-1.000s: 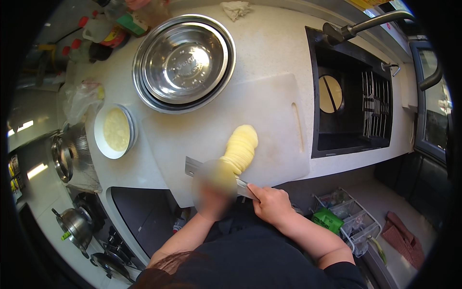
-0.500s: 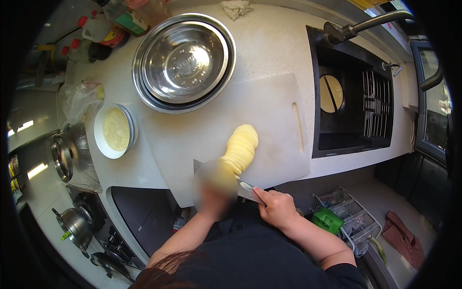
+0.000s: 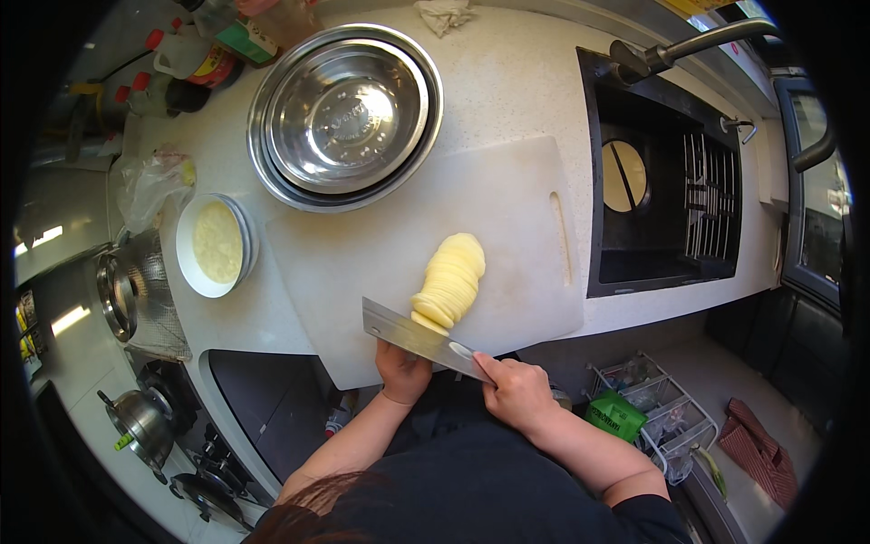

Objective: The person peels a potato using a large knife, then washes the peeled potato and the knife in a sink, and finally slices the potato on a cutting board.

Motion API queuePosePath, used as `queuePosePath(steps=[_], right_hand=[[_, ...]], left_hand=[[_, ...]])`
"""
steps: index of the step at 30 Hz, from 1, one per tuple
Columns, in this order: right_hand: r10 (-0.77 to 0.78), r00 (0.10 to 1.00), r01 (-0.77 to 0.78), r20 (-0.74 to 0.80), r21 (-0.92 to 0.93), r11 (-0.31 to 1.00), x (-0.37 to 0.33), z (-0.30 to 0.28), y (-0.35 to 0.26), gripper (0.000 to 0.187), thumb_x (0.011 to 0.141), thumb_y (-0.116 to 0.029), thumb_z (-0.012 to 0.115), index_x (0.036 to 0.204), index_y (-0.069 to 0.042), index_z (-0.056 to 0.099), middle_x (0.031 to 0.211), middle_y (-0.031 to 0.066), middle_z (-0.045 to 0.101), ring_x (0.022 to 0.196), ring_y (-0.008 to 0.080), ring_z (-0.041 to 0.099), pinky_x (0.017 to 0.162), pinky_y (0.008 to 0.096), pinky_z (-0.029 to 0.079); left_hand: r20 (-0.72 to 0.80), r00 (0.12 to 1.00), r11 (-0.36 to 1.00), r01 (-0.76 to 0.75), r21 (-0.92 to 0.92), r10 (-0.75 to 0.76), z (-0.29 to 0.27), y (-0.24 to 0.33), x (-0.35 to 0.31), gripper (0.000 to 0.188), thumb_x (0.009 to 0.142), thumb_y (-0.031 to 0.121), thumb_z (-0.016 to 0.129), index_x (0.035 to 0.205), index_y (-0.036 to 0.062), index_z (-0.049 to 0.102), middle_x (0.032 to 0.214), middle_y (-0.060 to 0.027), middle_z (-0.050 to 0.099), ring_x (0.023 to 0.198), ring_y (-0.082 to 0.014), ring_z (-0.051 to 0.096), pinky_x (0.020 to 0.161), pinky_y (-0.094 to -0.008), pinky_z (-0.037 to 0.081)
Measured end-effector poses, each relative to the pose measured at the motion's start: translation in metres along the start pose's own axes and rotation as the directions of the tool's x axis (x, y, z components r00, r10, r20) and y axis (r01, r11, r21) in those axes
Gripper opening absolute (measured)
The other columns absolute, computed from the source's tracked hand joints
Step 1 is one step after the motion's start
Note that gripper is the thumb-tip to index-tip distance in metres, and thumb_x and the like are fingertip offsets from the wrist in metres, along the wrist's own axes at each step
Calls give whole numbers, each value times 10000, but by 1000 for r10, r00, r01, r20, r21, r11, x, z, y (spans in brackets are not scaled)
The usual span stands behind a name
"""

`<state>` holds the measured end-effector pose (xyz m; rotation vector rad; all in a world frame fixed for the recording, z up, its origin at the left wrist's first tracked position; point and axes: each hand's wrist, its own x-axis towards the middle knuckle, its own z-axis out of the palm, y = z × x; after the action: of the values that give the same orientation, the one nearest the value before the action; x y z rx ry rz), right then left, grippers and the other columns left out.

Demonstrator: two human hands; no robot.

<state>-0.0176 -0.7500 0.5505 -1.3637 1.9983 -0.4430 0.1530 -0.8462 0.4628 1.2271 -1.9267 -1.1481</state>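
My right hand (image 3: 523,392) is closed round the handle of a broad-bladed kitchen knife (image 3: 408,332). The blade slants up to the left, over the near part of a white cutting board (image 3: 353,258). Just beyond it lies a peeled potato (image 3: 453,272) cut into thin, overlapping slices, the nearest a little apart from the rest. My left hand (image 3: 403,374) is on the near side of the blade at the board's front edge. The blade covers its fingers, so I cannot see whether they hold anything.
Nested steel bowls (image 3: 349,118) overlap the board's far left corner. A white bowl (image 3: 188,249) with pale yellow contents stands at left, near a plastic bag (image 3: 149,195) and bottles (image 3: 186,59). At right is a black sink (image 3: 634,258) with a faucet (image 3: 698,45).
My left hand has drawn back toward me from the potato's near end. The knife blade shows fully now, and the nearest slice has come slightly apart from the row.
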Motion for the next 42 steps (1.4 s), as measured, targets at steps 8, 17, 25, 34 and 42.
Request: queuePosePath(steps=[8, 17, 25, 34, 42], right_hand=[[21, 1000, -21, 10, -5, 1000, 4, 0, -4, 265, 809, -133, 636, 1067, -78, 665, 661, 112, 635, 574, 297, 644, 519, 432, 530], [80, 994, -81, 78, 5, 997, 7, -6, -8, 324, 783, -91, 644, 1107, -89, 653, 715, 113, 651, 645, 306, 655, 561, 432, 537], [91, 991, -92, 99, 3, 996, 5, -4, -10, 325, 788, -101, 640, 1112, -89, 654, 707, 110, 644, 630, 307, 650, 557, 435, 536], [88, 982, -84, 165, -31, 996, -10, -12, 0, 313, 802, -138, 625, 1107, -71, 645, 711, 131, 644, 616, 304, 656, 548, 439, 542], [96, 982, -91, 163, -35, 995, 3, -8, -6, 303, 792, -133, 628, 1083, -53, 652, 706, 144, 660, 614, 321, 658, 567, 443, 541]], left_hand=[[64, 860, 766, 483, -423, -507, 6, 12, -3, 468, 809, -2, 713, 1228, 8, 504, 1206, -109, 577, 1104, -205, 569, 956, -333, 454], [231, 550, 376, 766, -521, -802, -1, 42, 22, 431, 827, -39, 674, 1208, 19, 482, 1125, -76, 610, 1029, -171, 601, 878, -290, 490], [200, 623, 448, 716, -536, -756, 1, 30, 9, 379, 846, -59, 626, 1195, 16, 495, 1121, -74, 618, 996, -180, 623, 831, -283, 512], [216, 618, 395, 693, -602, -756, 1, 29, 5, 351, 887, -42, 599, 1215, 21, 490, 1155, -92, 615, 1034, -186, 631, 825, -311, 545], [209, 666, 458, 675, -578, -716, 1, 30, 7, 340, 906, -17, 601, 1220, 19, 475, 1159, -99, 611, 1020, -200, 637, 808, -330, 559]])
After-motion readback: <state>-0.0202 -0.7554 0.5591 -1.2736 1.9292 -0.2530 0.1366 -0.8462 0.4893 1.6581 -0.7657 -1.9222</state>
